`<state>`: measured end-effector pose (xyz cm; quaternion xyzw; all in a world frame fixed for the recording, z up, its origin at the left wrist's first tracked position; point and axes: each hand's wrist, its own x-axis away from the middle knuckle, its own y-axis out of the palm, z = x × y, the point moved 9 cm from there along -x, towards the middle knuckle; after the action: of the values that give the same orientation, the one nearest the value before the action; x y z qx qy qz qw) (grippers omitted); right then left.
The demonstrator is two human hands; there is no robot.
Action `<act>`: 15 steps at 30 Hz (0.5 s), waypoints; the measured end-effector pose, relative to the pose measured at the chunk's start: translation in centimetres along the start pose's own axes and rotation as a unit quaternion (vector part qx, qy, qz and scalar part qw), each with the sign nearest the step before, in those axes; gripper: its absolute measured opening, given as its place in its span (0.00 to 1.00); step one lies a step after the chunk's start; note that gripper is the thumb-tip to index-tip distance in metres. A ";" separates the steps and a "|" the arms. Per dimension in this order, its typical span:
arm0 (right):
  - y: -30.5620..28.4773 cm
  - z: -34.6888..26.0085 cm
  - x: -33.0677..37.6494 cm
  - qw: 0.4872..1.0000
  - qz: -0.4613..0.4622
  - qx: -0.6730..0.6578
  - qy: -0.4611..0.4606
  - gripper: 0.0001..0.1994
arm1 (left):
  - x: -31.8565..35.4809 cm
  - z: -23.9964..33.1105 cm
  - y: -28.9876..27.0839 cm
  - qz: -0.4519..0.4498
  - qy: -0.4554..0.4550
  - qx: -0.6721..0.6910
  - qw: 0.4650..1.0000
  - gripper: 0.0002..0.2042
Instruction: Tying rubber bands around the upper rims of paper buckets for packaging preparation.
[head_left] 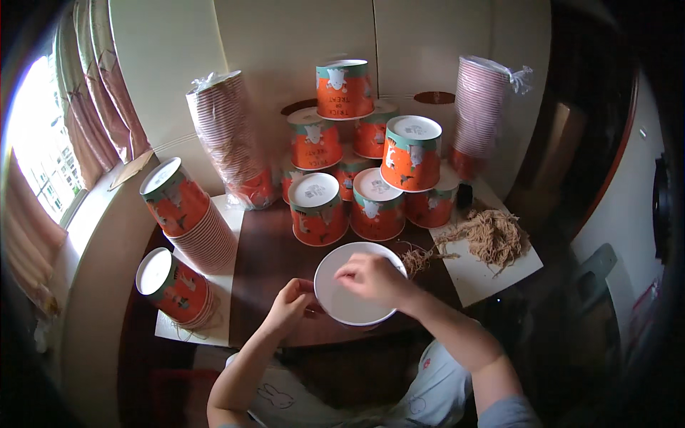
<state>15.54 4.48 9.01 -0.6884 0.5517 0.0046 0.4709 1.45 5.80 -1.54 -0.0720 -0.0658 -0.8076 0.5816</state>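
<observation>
A round bucket (344,308) with a white inside sits at the near edge of the dark brown surface (267,257), its mouth turned up toward the head; its base is hidden, so whether it rests there cannot be told. The left hand (288,307) is at the bucket's left side, fingers bent beside the rim; whether its grip closes on the wall cannot be told. The right hand (374,277) is over the mouth, fingers curled inward, slightly blurred; whether its grip pinches anything cannot be told.

Just right of the bucket lie loose brown strands (417,260), and beyond them a tangled heap of twine (497,239) on a white sheet (485,282). Behind the bucket, orange and green printed buckets (319,222) stand upside down in a tiered pile, a single one (345,94) at the top. To the left, two nested stacks, a taller one (200,232) and a shorter one (180,289), lean in view over another white sheet (222,289).

Farther back, plastic-wrapped columns of nested buckets rise on the left (227,135) and right (479,107) before a pale wall (300,28). Pinkish curtains (93,93) frame a bright window (43,135) at far left.
</observation>
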 end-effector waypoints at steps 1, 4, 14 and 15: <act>1.5 0.5 0.5 0.999 -0.017 0.047 0.013 0.04 | 0.0 0.1 0.4 -0.009 0.017 -0.009 1.000 0.10; 4.2 1.7 0.8 0.992 -0.043 0.113 0.027 0.05 | -0.2 -0.1 0.7 -0.026 0.030 -0.036 0.999 0.09; 5.4 1.3 1.0 0.990 -0.048 0.133 0.001 0.04 | 0.0 0.1 0.7 -0.022 0.023 -0.038 0.999 0.11; 5.3 1.3 1.0 0.990 -0.046 0.130 -0.003 0.04 | 0.0 0.2 0.7 -0.023 0.022 -0.033 0.999 0.11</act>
<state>12.50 4.79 4.33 -0.6460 0.5138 -0.0866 0.5578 2.17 5.61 -1.37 -0.0722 -0.0276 -0.8237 0.5617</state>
